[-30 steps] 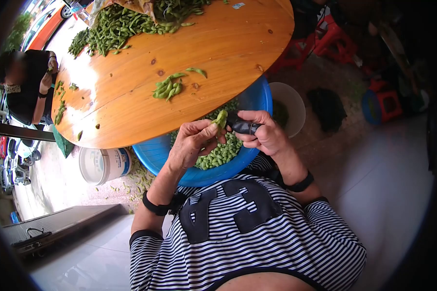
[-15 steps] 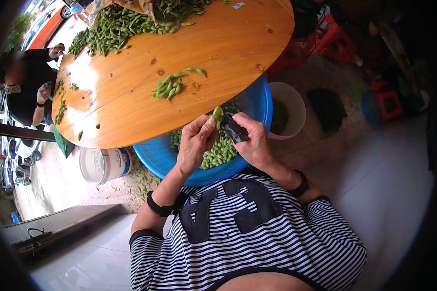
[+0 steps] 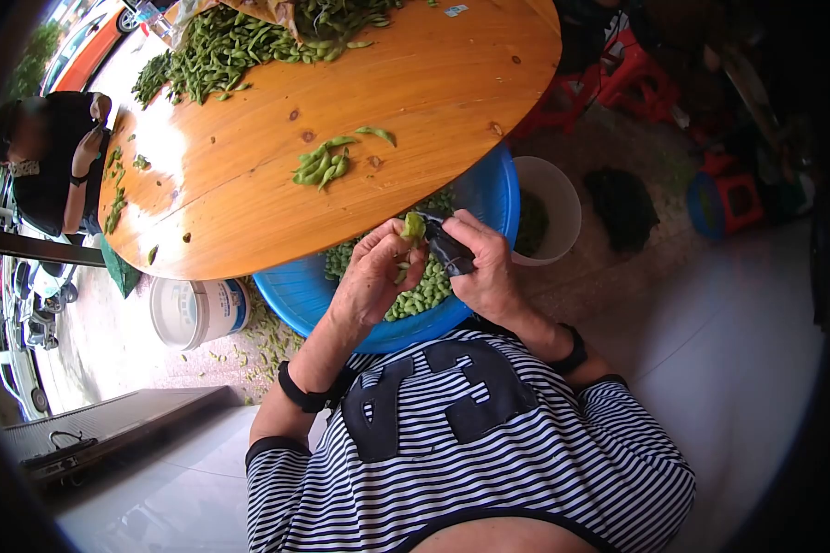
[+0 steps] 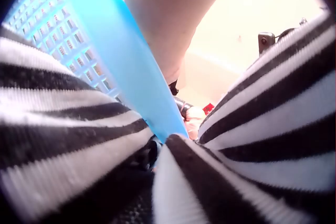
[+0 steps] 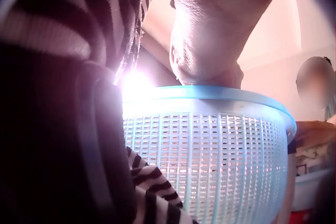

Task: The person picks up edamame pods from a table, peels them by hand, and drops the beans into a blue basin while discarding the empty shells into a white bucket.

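Observation:
In the head view, the left hand pinches a green pod between thumb and fingers. The right hand grips a black object whose tip is close beside the pod; what exactly it is I cannot tell. Both hands are over a blue basket that holds many shelled green beans. On the wooden table lie a few loose pods, with a large heap of pods at the far side. The wrist views show mainly forearm, striped cloth and the basket's latticed side.
A white bucket stands left of the basket, a pale tub right of it. Scattered pods lie on the floor near the bucket. Another person sits at the table's left end. Red stools stand at the upper right.
The right hand has come lower and nearer the left, its fingers now above the black object. The pod has tipped over in the left fingers. The other person's hands have shifted.

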### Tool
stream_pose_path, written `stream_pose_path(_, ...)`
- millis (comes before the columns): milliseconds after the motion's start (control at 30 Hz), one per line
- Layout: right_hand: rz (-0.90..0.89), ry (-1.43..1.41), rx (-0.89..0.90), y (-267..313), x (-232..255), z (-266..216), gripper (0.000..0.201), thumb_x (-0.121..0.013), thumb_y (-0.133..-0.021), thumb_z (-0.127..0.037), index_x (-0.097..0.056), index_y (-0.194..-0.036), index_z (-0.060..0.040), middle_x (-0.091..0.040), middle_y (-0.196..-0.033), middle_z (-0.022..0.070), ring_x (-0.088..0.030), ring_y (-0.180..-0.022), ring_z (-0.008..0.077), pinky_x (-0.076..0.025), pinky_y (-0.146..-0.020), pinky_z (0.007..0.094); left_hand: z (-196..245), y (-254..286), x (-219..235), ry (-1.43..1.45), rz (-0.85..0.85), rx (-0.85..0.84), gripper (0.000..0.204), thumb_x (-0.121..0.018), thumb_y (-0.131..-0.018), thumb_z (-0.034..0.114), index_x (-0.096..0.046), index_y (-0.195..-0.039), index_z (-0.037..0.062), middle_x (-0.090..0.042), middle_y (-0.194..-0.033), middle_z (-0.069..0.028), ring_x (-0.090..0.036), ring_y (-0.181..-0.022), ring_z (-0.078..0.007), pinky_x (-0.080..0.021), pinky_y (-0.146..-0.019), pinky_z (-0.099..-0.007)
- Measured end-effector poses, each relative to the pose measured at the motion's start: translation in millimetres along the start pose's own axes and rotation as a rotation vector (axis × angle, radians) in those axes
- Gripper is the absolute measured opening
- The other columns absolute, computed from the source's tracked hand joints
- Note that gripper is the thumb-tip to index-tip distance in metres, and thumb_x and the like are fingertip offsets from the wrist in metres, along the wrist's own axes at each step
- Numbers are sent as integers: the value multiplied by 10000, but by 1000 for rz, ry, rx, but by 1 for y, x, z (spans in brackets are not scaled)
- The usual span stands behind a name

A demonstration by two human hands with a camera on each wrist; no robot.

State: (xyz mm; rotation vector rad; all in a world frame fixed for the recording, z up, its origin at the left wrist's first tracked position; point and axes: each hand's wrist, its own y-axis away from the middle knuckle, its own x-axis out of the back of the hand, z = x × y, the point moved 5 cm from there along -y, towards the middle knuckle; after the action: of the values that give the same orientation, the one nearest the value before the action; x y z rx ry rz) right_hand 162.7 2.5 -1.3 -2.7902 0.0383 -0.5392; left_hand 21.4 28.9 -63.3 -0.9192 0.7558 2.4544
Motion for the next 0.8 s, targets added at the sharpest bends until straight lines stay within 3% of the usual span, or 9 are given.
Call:
stream_pose_path(300,29,73,105,-2,3,-1,243,-574,-707,103,-572,-942,43,-485,-771,140,-523,-674,283,-421,-594,331,-1,-3,-4,10,-44,-57,145,-528,-886,122,-579,-997,44,-591,-784,-46,-507,-598,-134,-345,-481,-247)
stream_pose_path(367,64,-11,56,-5,12,7,186,-556,-754,85,-571,-935,44,-516,-779,132,-538,-672,254,-428,-606,303,6,1,-10,-286,-52,-20,190,-524,-907,122,-586,-1061,29,-611,-798,-57,-530,-620,-137,-393,-522,-240)
stream_pose_path(400,123,0,41,-6,23,7,180,-558,-762,79,-573,-937,42,-527,-790,126,-542,-680,243,-429,-610,290,5,5,-10,-319,-128,-54,236,-531,-928,108,-582,-1137,11,-645,-840,-70,-582,-671,-148,-464,-616,-250)
stream_pose_path(433,181,9,26,-7,37,8,174,-560,-769,72,-575,-939,39,-537,-801,120,-545,-688,231,-430,-614,278,7,7,-10,-580,-120,-25,216,-539,-939,95,-609,-1114,-11,-680,-861,-79,-640,-764,-160,-504,-747,-275)
stream_pose_path(500,260,102,-103,-7,72,23,185,-582,-761,60,-581,-943,30,-562,-830,132,-569,-724,285,-455,-656,307,22,14,-21,-1082,-153,-197,158,-576,-913,62,-646,-1030,-18,-701,-873,-82,-667,-818,-163,-513,-778,-288)
stream_pose_path(567,406,524,16,-7,108,21,253,-592,-730,67,-579,-981,40,-589,-879,174,-596,-817,361,-478,-723,380,51,21,-36,-1338,-13,-502,124,-590,-878,13,-665,-973,-12,-703,-866,-95,-678,-830,-171,-519,-772,-280)
stream_pose_path(633,367,802,-136,-2,132,35,336,-586,-704,77,-570,-1040,58,-604,-952,223,-587,-909,417,-470,-784,444,80,19,-42,-1468,122,-743,135,-601,-837,-31,-668,-951,-3,-649,-799,-131,-660,-718,-235,-505,-648,-316)
stream_pose_path(700,301,811,-236,0,145,45,403,-573,-689,85,-553,-1091,74,-605,-995,248,-590,-945,418,-472,-804,447,100,11,-40,-1594,196,-936,129,-609,-828,-33,-668,-936,8,-615,-781,-128,-637,-682,-265,-491,-619,-333)
stream_pose_path(800,354,754,-210,4,148,45,435,-578,-678,97,-553,-1111,68,-609,-1023,246,-598,-988,400,-483,-813,420,120,-13,-39,-1650,240,-990,155,-626,-818,-17,-669,-957,37,-611,-846,-115,-632,-731,-281,-497,-641,-355)
